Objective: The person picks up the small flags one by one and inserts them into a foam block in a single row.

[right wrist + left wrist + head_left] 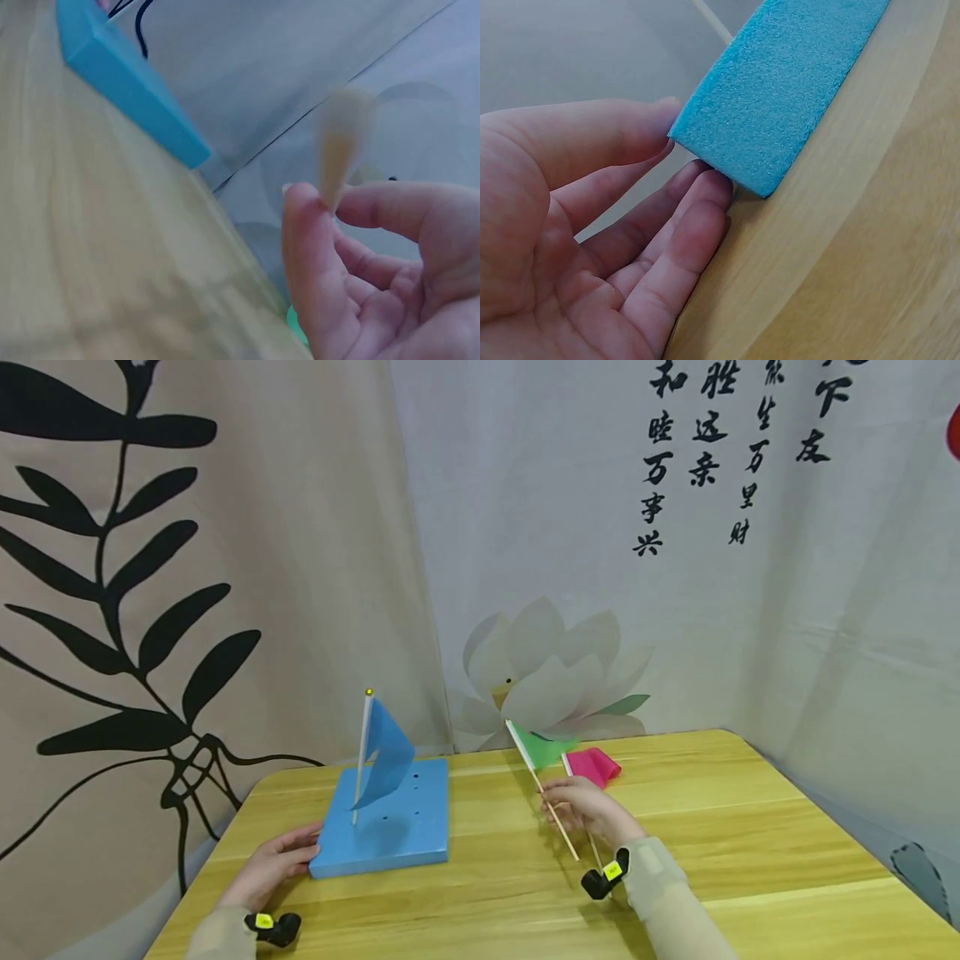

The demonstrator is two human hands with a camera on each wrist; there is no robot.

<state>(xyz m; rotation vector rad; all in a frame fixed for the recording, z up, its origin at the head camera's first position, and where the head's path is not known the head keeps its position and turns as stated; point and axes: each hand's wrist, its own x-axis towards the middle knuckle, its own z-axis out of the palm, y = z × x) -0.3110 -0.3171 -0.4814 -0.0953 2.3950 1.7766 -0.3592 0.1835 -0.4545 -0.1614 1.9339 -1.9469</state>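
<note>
A blue foam block (423, 839) with several small holes in its top lies on the table. A blue flag (387, 752) with a gold tip on its pole stands upright near the block's left side. Against the block's left end rests my left hand (273, 862); in the left wrist view its thumb touches a corner, the other fingers loosely bent beside it. My right hand (588, 810) pinches the stick of a green flag (542, 748) between thumb and fingertips, tilted. Behind that hand is a pink flag (592, 766), its stick partly hidden.
The wooden table (502, 910) has rounded far corners. Close behind it hangs a pale curtain (322, 568) printed with dark leaves, a lotus and writing. Each wrist wears a small black camera, one (277, 929) on the left.
</note>
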